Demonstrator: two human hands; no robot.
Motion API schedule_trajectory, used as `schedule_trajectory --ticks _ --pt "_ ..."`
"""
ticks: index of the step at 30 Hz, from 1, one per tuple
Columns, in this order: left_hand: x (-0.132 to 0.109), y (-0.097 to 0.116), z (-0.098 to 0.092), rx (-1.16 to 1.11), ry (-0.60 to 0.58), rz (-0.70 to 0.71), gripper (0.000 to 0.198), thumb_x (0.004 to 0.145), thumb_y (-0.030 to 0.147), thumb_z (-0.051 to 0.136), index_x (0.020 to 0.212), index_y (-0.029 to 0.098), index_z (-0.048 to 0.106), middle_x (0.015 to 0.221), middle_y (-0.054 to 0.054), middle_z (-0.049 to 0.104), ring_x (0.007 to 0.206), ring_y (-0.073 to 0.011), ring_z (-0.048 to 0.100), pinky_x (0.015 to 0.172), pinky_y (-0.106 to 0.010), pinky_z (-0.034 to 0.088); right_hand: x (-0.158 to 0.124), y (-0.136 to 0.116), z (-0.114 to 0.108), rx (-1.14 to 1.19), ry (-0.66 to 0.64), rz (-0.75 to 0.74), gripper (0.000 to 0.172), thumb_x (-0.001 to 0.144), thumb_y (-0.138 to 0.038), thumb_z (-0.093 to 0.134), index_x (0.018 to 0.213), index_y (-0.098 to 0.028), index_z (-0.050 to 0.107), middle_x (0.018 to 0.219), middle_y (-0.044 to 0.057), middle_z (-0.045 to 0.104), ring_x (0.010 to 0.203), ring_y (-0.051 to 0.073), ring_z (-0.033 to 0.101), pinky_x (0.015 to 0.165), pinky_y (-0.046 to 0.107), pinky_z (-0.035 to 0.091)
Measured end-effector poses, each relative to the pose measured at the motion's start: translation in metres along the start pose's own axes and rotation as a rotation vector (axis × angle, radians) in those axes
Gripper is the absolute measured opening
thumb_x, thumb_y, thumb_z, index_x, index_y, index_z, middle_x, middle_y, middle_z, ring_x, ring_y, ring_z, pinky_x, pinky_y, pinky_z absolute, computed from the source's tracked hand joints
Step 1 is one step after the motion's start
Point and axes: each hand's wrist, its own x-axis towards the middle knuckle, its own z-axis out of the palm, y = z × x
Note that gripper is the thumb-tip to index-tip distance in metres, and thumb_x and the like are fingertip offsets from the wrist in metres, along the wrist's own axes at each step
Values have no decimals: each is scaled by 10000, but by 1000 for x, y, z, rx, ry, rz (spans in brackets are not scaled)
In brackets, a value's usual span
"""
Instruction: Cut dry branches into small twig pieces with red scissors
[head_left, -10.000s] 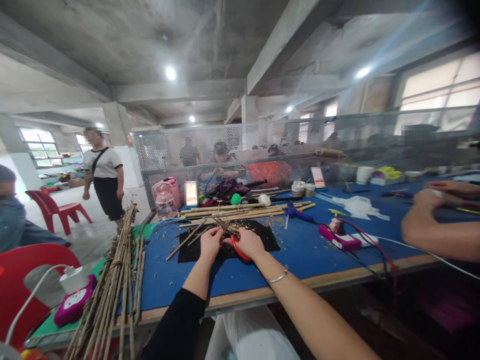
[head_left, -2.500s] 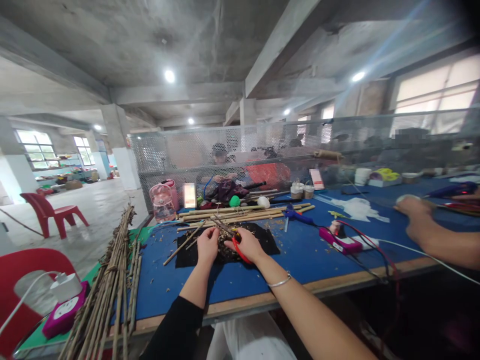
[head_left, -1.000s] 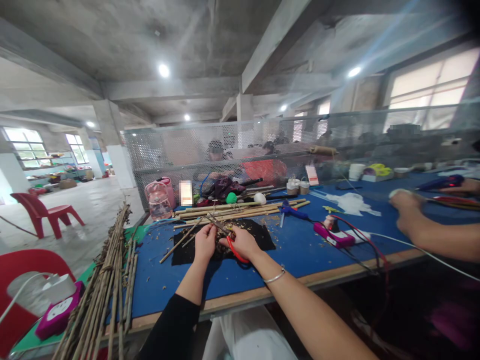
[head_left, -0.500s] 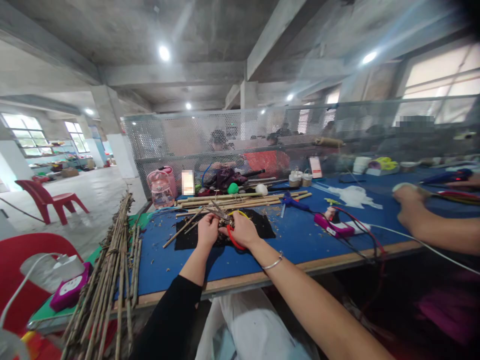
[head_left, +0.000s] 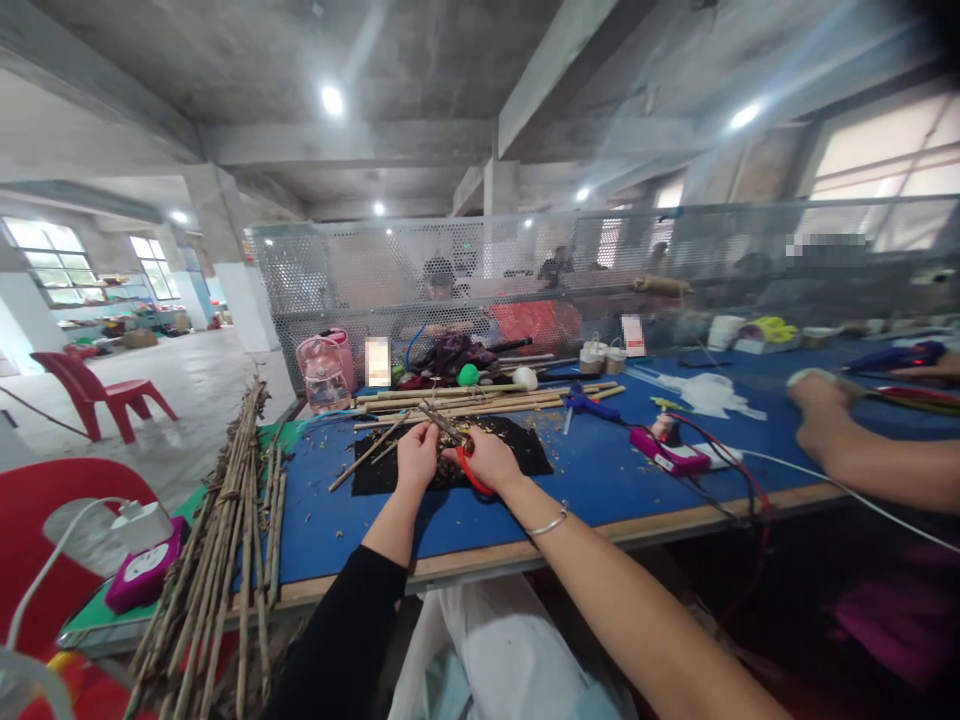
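My right hand (head_left: 491, 458) is closed on red-handled scissors (head_left: 474, 474), whose blades point up and to the left toward my other fingertips. Over the left part of a black mat (head_left: 531, 450), my left hand (head_left: 417, 456) is closed in a pinch; what it grips is too small to make out. Brown clippings lie scattered on the mat around and between both hands. Thin sticks (head_left: 367, 462) rest on the mat's left side, beside my left hand. Behind the mat, longer pale sticks (head_left: 487, 405) lie across the blue table (head_left: 322, 540).
A bundle of long twigs (head_left: 214, 540) leans over the table's left end beside a purple power strip (head_left: 146, 575). To the right are a blue glue gun (head_left: 592, 402), another purple power strip (head_left: 667, 452) with cables, and a co-worker's arm (head_left: 877, 450). A perforated metal screen (head_left: 337, 270) stands behind.
The scissors' handles have come closer together, and the yellow inside of the upper loop no longer shows. My left fingertips have shifted slightly; both hands stay over the mat.
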Motion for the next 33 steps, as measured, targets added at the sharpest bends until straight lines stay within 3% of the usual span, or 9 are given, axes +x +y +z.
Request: schedule_trajectory --ticks 8,14,22,33 --pt "2 -1 1 -32 4 -91 297 755 360 455 744 118 627 525 17 509 491 -90 409 515 -205 334 0 3 0 -14 74 24 492 714 -638 474 945 -206 525 898 64 631 859 207 593 692 265 384" --pt "0 6 0 -23 12 -120 222 719 253 451 749 121 626 578 -5 578 507 -101 461 516 -204 363 1 2 1 41 113 -115 504 669 -588 566 952 -174 516 956 80 580 901 195 546 740 273 377" --pt "0 6 -2 55 4 -51 228 715 228 458 773 133 657 732 -48 668 690 -158 570 684 -251 414 2 4 4 23 149 -152 492 687 -551 566 987 -167 503 982 93 551 951 215 505 778 304 363" --pt "-2 4 -2 151 63 6 232 752 252 446 794 146 648 780 -67 667 746 -176 581 727 -275 410 1 3 0 56 141 -116 450 693 -496 584 994 -172 500 1013 86 545 969 221 494 794 310 348"
